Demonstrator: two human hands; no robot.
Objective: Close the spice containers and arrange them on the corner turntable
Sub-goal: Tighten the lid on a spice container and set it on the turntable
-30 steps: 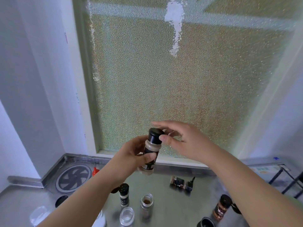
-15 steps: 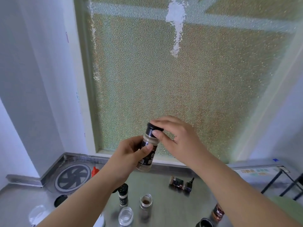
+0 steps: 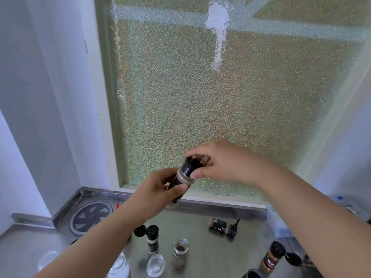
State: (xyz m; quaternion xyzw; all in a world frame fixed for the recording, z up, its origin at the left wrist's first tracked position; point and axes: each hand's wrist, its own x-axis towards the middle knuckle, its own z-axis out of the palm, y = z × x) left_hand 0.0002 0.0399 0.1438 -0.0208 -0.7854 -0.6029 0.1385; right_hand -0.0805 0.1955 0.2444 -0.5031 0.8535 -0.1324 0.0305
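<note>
At centre frame we hold the spice jar [image 3: 179, 182] tilted above the steel counter [image 3: 202, 245] — our left hand [image 3: 158, 194] wrapped around its body, our right hand [image 3: 222, 161] pinching its black cap [image 3: 188, 167] with fingertips. The turntable [image 3: 91, 216] sits lower left; an uncapped jar [image 3: 180, 251] stands at the bottom centre.

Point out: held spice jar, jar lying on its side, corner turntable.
held spice jar [image 3: 185, 171], head view, on its black cap
jar lying on its side [image 3: 220, 225], head view, on its label
corner turntable [image 3: 90, 215], head view, on its spoked top
</note>
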